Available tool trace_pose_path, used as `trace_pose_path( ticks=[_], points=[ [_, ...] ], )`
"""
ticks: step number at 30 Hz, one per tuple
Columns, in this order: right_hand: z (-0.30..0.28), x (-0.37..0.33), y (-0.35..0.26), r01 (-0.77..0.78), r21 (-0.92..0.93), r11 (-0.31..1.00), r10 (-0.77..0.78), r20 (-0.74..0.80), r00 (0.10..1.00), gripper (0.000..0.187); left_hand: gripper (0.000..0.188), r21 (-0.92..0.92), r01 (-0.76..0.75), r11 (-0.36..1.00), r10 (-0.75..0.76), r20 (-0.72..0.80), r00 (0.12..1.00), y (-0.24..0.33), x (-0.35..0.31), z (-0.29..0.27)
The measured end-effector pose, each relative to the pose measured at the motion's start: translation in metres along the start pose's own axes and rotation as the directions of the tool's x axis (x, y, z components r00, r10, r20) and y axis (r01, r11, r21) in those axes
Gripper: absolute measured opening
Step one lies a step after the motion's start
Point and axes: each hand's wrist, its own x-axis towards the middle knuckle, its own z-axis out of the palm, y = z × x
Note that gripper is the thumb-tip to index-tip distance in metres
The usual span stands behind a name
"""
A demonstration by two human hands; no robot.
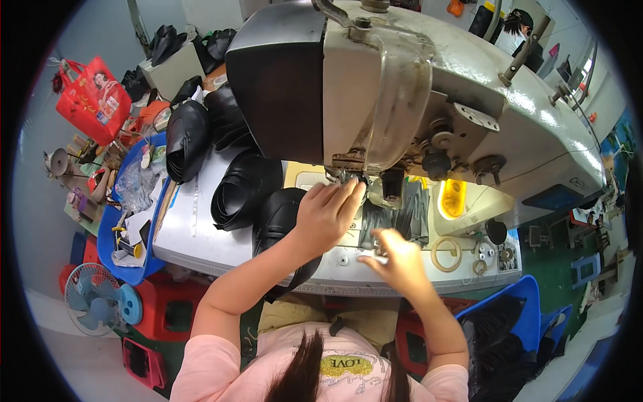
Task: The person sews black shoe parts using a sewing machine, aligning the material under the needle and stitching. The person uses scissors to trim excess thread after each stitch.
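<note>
A large sewing machine (375, 87) fills the upper middle, its head over the pale work table. At its needle area, my left hand (328, 213) has its fingers pressed together, the fingertips just under the machine head. What they pinch, if anything, is hidden. My right hand (402, 263) is closed lower on the right, above the table's front edge, slightly blurred. A small pale, metallic-looking thing (376, 257) shows at its fingers; its kind is unclear. Dark flat strips (412, 218) lie on the machine bed beyond my right hand. Rolled black leather-like pieces (278, 218) rest left of my left forearm.
More black rolls (186, 141) stand farther left. A blue bin (110, 224) holds plastic and scraps, near a fan (94, 298). On the right are a yellow tray (453, 199), a tape ring (445, 254), bobbins (485, 253) and a blue bin (529, 301) with black pieces.
</note>
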Motion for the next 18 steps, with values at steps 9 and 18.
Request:
trace_pose_path(
  ticks=[9, 18],
  points=[
    [0.098, -0.046, 0.014, -0.146, -0.111, 0.983, 0.169, 0.24, 0.956, 0.031, 0.021, 0.171, -0.019, 0.985, 0.02, -0.002, 1.0, -0.001, 0.003, 0.023],
    [0.098, -0.047, 0.012, -0.102, -0.103, 0.989, 0.119, 0.168, 0.979, 0.029, 0.035, 0.144, -0.051, 0.988, 0.029, 0.152, 0.988, 0.002, -0.012, 0.024]
  ],
)
